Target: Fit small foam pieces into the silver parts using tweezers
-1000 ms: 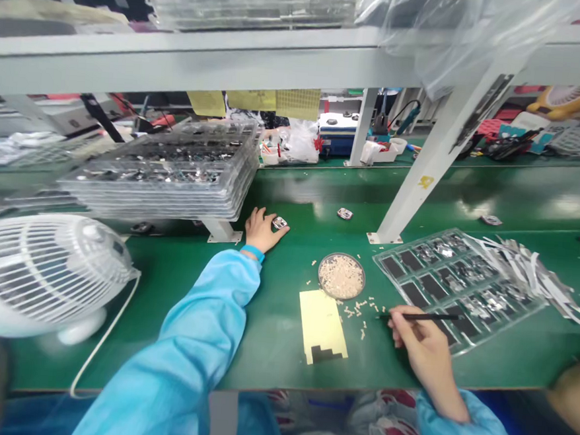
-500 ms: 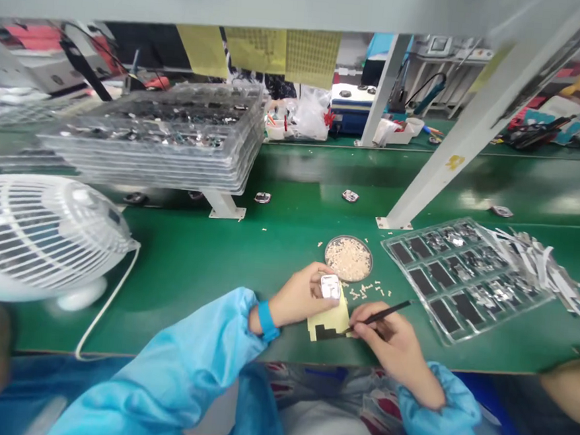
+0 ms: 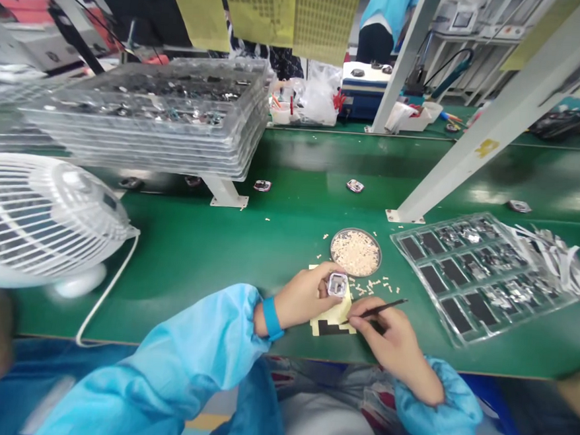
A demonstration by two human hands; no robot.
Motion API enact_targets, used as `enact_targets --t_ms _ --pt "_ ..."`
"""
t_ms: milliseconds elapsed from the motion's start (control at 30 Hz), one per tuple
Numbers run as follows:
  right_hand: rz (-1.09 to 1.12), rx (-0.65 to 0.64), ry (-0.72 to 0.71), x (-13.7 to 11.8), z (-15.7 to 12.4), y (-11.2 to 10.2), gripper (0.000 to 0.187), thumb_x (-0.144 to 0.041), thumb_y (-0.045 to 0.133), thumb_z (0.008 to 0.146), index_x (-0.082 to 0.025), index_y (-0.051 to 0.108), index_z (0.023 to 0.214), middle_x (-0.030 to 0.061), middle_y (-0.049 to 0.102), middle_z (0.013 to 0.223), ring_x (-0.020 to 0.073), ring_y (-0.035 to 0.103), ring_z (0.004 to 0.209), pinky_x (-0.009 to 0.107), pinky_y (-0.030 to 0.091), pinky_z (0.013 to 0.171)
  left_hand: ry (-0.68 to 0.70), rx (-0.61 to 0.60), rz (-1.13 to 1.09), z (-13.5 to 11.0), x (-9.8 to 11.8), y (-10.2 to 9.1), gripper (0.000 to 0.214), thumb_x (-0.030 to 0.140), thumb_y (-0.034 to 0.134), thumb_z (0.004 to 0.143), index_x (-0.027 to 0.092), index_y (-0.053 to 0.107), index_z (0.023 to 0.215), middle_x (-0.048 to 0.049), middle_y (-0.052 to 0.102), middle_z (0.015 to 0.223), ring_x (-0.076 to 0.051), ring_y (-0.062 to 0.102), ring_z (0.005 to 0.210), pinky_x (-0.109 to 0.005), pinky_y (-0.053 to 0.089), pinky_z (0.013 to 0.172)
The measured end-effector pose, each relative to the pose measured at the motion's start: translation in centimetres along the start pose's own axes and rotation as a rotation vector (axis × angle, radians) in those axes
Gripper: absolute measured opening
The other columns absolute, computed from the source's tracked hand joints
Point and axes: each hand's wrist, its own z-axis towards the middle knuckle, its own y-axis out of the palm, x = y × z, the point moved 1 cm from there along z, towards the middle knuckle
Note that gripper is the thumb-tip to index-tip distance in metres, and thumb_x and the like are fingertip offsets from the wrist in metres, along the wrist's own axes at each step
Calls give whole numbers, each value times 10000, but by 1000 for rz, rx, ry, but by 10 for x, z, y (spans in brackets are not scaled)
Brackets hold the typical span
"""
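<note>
my left hand (image 3: 300,299) grips one case (image 3: 337,285), my right hand (image 3: 391,337) one tool (image 3: 387,306); one dish (image 3: 331,249) sits at the case's one o'clock.

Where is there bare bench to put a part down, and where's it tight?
Widest: the green bench between white fan and dish, beyond the left sleeve, bar a few stray bits. Smaller: between the tray and the near edge, right of the right hand. Crowded: the yellow sheet, partly covered by the left hand, with scattered pieces nearby.
</note>
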Motion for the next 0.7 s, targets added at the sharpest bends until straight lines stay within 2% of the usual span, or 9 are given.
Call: enact_targets --t_ms 67,167,267,333,467,700 --pt "124 36 -7 -4 2 -3 111 -296 645 929 -197 609 895 53 694 872 165 677 742 279 585 681 2 -12 17 0 4 -1 491 205 689 785 248 578 1262 44 626 711 -130 579 595 -226 435 570" --pt "239 179 -98 -12 6 -10 73 -232 645 926 -205 585 894 41 687 862 155 675 727 269 575 655 -15 3 3 0 7 0 451 272 718 780 230 572 1205 25 668 784 -144 606 638 -243 461 607" --pt "173 334 -200 -16 12 -12 53 -173 651 913 -213 616 910 50 691 875 181 679 838 304 569 735 -45 62 -44 2 6 3 301 363 675 842 224 586 1094 8 682 821 -154 623 684 -248 466 619" --pt "109 388 -255 -16 16 -10 78 -145 663 897 -215 637 920 60 694 889 206 675 893 360 560 807 -50 77 -54 4 5 6 194 330 612 885 226 596 1048 13 685 822 -147 621 687 -242 462 624" --pt "9 392 -320 -12 18 -3 144 -97 688 864 -219 670 939 73 705 927 235 675 918 431 550 843 -38 61 -25 4 5 6 170 225 547 898 232 611 1055 33 684 807 -124 591 640 -228 439 606" --pt "-131 375 -329 -9 17 -3 187 -79 725 835 -228 713 947 60 736 962 228 689 930 430 563 863 -27 47 10 0 8 3 215 217 526 917 211 632 1105 27 680 772 -117 589 622 -222 421 594"
